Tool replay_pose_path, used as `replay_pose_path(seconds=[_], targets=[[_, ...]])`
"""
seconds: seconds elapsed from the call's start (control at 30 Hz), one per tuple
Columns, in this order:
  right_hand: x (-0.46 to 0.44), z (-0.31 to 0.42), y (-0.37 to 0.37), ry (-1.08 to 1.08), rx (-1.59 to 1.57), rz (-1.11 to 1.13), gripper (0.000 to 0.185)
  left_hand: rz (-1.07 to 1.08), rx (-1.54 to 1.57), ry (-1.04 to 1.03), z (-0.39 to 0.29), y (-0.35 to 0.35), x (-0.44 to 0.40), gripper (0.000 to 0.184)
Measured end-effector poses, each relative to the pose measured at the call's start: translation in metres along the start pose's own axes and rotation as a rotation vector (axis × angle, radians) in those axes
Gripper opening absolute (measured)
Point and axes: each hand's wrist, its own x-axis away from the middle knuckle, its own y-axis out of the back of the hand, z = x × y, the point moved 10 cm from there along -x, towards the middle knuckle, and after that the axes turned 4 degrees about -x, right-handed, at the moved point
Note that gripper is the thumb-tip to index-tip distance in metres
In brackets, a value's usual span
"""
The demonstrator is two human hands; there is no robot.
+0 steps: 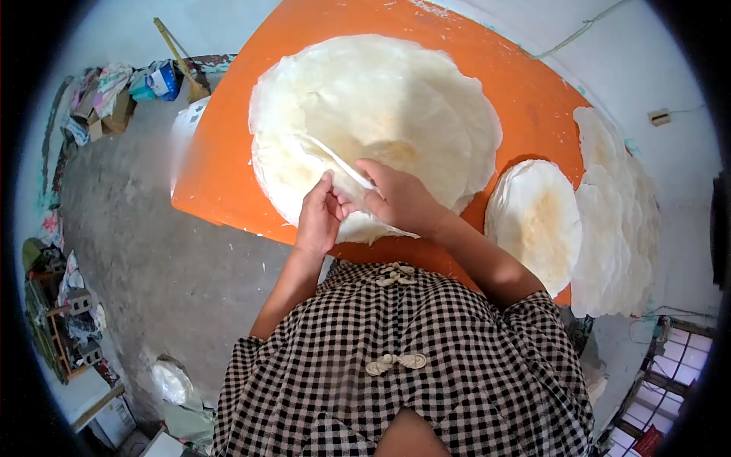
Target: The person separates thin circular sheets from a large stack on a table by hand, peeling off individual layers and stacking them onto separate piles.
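A wide stack of thin, pale round flatbreads (pixel 426 99) lies on the orange table (pixel 533 84) in front of me. My left hand (pixel 323 215) is at the stack's near edge, its fingertips pinching a flatbread's lifted edge. Close beside it on the right, my right hand (pixel 400 199) grips the same flatbread, which is raised in a narrow fold (pixel 339 161) between and beyond the hands. Part of the gripped edge is hidden behind the fingers. Some tan toasted patches show on the stack.
To the right sits a smaller flatbread pile (pixel 533 221), with overlapping flatbreads (pixel 613 221) spread beyond it. A white wall (pixel 647 68) runs along the table's far side. A broom (pixel 179 57) leans at the far left, near boxes and bags on the concrete floor (pixel 145 206).
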Motion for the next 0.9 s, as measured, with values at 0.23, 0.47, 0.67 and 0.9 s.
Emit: replay_pose_path(seconds=[0.23, 0.47, 0.67, 0.9], targets=[[-0.005, -0.015, -0.008, -0.103, -0.167, 0.095, 0.045, -0.006, 0.006, 0.001, 0.005, -0.002, -0.003, 0.025], [-0.003, -0.033, -0.012, -0.147, -0.4, 0.139, 0.048, 0.034, -0.177, -0.034, 0.001, -0.01, 0.003, 0.025], [-0.005, -0.017, -0.013, -0.071, 0.026, 0.051, 0.038, 0.068, -0.246, 0.017, 0.006, -0.013, 0.003, 0.024], [-0.009, -0.015, -0.005, -0.086, 0.191, -0.155, 0.024, -0.069, -0.229, -0.024, 0.009, -0.01, -0.004, 0.023]])
